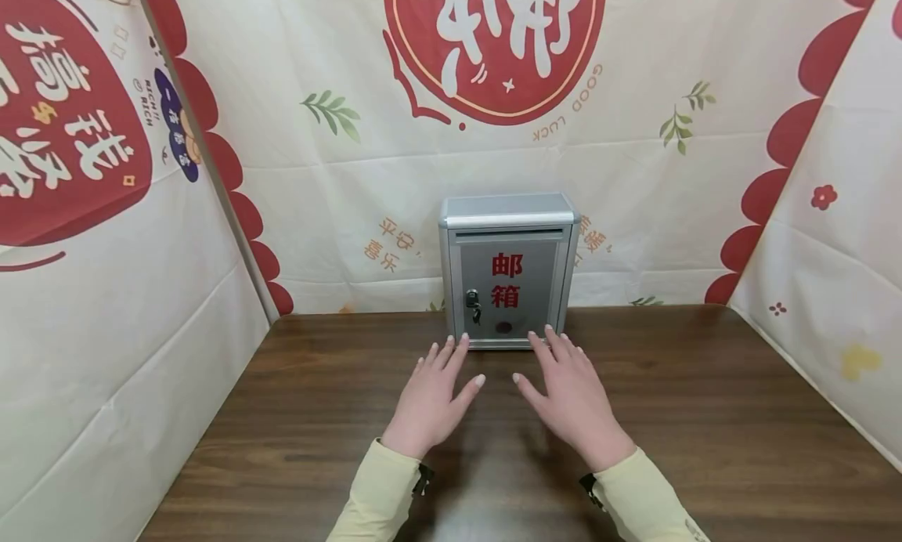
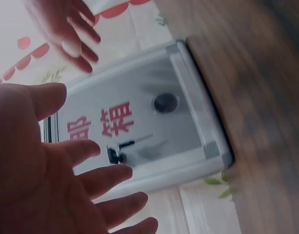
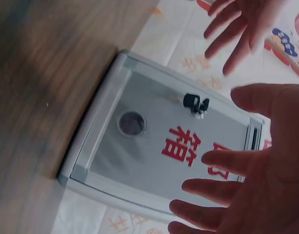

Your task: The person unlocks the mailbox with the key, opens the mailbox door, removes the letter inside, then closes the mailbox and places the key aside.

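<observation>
A silver metal mailbox (image 1: 539,272) with red characters stands upright at the back of the wooden table. Its door carries a lock (image 1: 472,298) with keys (image 1: 477,315) hanging from it, a slot near the top and a dark round spot low down. My left hand (image 1: 430,401) hovers in front of the mailbox's lower left, fingers spread and straight, holding nothing. Mirroring it, my right hand (image 1: 574,393) reaches toward the lower right with fingers apart and nothing in it. Both wrist views show the palms facing the mailbox front, the lock and keys (image 3: 196,105) between them.
The brown wooden table (image 1: 296,424) extends on both sides of the mailbox. Behind it hangs a white printed cloth (image 1: 338,205) with red scalloped edges and a large red emblem. More printed cloth encloses the left side (image 1: 141,330) and the right side (image 1: 838,276).
</observation>
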A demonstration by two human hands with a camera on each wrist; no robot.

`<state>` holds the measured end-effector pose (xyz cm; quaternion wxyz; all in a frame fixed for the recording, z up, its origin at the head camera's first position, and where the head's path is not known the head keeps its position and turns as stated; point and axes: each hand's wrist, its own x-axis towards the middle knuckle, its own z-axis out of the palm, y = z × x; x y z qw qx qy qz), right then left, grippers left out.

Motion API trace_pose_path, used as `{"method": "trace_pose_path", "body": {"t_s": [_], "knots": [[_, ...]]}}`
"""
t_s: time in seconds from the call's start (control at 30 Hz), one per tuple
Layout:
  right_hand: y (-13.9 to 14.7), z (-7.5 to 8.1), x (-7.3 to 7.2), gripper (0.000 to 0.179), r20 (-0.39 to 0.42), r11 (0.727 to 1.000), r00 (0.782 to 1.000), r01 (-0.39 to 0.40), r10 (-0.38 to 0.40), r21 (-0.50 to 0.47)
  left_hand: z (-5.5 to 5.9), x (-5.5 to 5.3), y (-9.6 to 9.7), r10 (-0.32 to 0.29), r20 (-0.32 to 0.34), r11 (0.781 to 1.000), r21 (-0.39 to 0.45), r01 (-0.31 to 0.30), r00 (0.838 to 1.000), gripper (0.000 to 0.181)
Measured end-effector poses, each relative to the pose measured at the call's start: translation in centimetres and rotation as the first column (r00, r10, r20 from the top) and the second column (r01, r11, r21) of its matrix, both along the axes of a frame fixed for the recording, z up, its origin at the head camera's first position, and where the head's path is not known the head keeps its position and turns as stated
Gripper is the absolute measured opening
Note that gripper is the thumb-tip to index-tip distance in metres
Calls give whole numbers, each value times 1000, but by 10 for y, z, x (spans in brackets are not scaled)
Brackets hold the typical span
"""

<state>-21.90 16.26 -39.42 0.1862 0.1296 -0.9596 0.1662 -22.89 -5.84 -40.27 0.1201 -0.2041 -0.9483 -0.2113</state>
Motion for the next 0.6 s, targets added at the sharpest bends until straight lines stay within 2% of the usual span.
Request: {"method": "trace_pose_path", "body": {"t_s": [0.13, 0.27, 0.4, 0.6], "knots": [[13, 7, -5, 62, -37, 995, 999, 4, -8, -100, 6, -8, -8, 27, -36, 997, 68, -24, 999, 66], [30, 15, -12, 58, -77, 989, 996, 23, -34, -146, 9, -19, -16, 39, -76, 986, 164, -26, 996, 60], [48, 23, -23, 56, -98, 986, 993, 46, -62, -163, 12, -34, -21, 32, -95, 963, 269, -5, 995, 53], [71, 30, -45, 61, -23, 971, 997, 68, -75, -229, 16, -60, -26, 38, -75, 915, 403, -4, 996, 51]]}}
